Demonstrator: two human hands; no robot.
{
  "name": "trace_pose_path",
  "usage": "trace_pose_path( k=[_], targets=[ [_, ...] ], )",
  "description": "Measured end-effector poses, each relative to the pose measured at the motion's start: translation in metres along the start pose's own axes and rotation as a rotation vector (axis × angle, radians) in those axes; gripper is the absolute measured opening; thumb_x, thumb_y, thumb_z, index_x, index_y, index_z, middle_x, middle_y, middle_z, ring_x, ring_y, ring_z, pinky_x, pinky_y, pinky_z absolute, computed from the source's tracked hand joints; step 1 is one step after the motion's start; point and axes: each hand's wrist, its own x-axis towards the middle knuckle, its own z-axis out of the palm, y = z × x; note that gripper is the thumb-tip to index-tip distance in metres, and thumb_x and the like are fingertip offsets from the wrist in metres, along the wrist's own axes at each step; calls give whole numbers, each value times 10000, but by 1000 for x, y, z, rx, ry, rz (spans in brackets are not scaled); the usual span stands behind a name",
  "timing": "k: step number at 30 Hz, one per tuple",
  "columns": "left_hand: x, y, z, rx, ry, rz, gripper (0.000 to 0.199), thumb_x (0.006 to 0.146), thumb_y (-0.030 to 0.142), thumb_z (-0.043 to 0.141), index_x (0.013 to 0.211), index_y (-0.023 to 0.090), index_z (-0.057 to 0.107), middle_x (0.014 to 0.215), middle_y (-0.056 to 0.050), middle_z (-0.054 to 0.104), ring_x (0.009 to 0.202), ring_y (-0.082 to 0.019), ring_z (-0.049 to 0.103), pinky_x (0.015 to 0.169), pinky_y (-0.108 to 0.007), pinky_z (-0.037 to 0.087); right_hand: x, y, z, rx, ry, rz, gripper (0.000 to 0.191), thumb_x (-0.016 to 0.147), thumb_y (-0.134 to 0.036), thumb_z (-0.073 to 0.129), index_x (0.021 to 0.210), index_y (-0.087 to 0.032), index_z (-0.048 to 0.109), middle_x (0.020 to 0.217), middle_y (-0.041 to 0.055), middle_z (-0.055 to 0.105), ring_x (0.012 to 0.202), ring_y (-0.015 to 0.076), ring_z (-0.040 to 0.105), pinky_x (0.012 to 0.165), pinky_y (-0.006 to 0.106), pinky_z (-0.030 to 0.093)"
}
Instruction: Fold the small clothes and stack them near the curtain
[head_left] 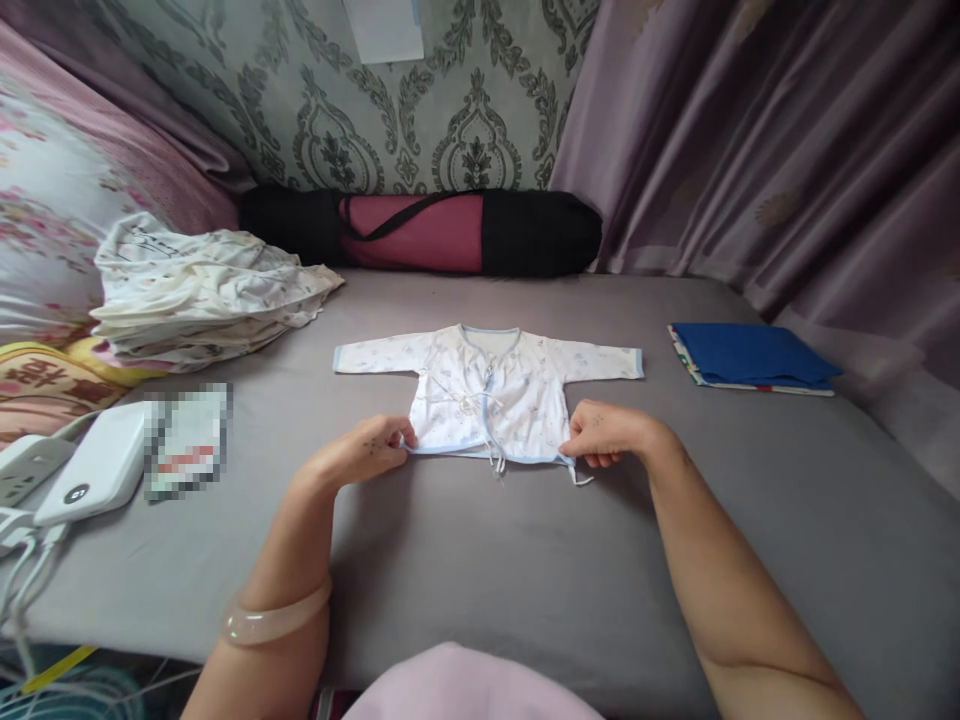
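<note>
A white baby shirt [517, 400] with pale blue trim and small prints lies flat on the grey sheet, front side up. Its sleeves stretch out to both sides, and its collar points away from me. Thin ties hang at the middle and at the lower right corner. My left hand [379, 445] pinches the lower left corner of the hem between thumb and fingers. At the lower right corner, my right hand [604, 432] grips the hem the same way, with its other fingers curled under.
Folded printed clothes [202, 290] are heaped at the back left. A black and maroon roll bag [412, 235] lies along the wall. Blue folded cloth [754, 355] rests at right. At left are a white power bank [101, 465], a power strip [26, 470], cables and a blurred packet [187, 440].
</note>
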Motion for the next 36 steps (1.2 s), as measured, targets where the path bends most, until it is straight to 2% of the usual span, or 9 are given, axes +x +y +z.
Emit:
trace_pose_path(
  k=[5, 8, 10, 13, 16, 22, 26, 31, 36],
  targets=[
    [-2, -4, -4, -10, -21, -11, 282, 714, 397, 550, 866, 183, 651, 673, 14, 556, 621, -143, 487, 550, -230, 351, -9, -5, -3, -106, 176, 9, 364, 734, -335, 641, 421, -181, 536, 455, 38, 596, 410, 117, 514, 454, 230, 334],
    [-1, -5, -4, 35, 5, -24, 350, 770, 513, 532, 794, 181, 641, 671, 3, 582, 629, -149, 498, 554, -237, 340, -6, -20, 10, -94, 444, -214, 278, 800, -363, 615, 582, -191, 612, 609, 33, 655, 587, 145, 582, 543, 235, 342],
    [1, -5, -3, 75, 32, -33, 385, 787, 547, 516, 733, 180, 621, 650, 2, 586, 618, -149, 495, 554, -242, 328, 1, -33, 25, -50, 515, -404, 155, 831, -340, 598, 768, -210, 654, 746, 20, 677, 708, 153, 599, 613, 232, 363],
    [3, -4, -1, 96, 55, -36, 384, 784, 547, 526, 706, 180, 610, 641, 0, 592, 614, -150, 497, 555, -244, 323, 10, -48, 47, -70, 439, -595, 132, 860, -276, 573, 954, -220, 647, 890, 21, 668, 793, 149, 591, 692, 234, 376],
    [3, -2, 0, 101, 61, -48, 369, 779, 533, 535, 704, 179, 609, 632, 0, 589, 609, -151, 499, 553, -244, 320, 12, -53, 57, -147, 368, -616, 148, 869, -231, 555, 981, -205, 648, 968, 43, 650, 813, 149, 580, 716, 243, 373],
    [3, 14, 2, 64, 178, 30, 346, 813, 490, 498, 729, 174, 613, 627, 5, 578, 585, -135, 475, 553, -241, 316, 13, -42, 43, -148, 219, -694, 172, 865, -240, 528, 848, -196, 693, 829, 15, 673, 768, 143, 577, 684, 232, 360],
    [15, 36, 2, 14, 253, 186, 283, 827, 381, 487, 804, 165, 668, 710, -16, 635, 642, -141, 529, 599, -235, 363, 28, -39, 15, -75, 231, -633, 227, 847, -252, 508, 781, -176, 711, 738, -4, 673, 673, 128, 566, 600, 218, 338],
    [58, 70, -4, -19, 260, 340, 234, 792, 247, 502, 779, 147, 713, 743, -45, 691, 703, -160, 589, 653, -239, 415, 68, -56, -20, -57, 597, -472, 214, 832, -216, 514, 781, -173, 717, 788, 24, 699, 742, 144, 586, 638, 218, 355],
    [114, 89, 8, -158, 421, 264, 246, 756, 137, 503, 844, 112, 731, 722, -48, 698, 722, -168, 620, 686, -240, 457, 105, -70, -19, -29, 711, -279, 251, 867, -207, 490, 834, -192, 739, 836, 42, 718, 799, 163, 622, 666, 222, 391]
  ],
)
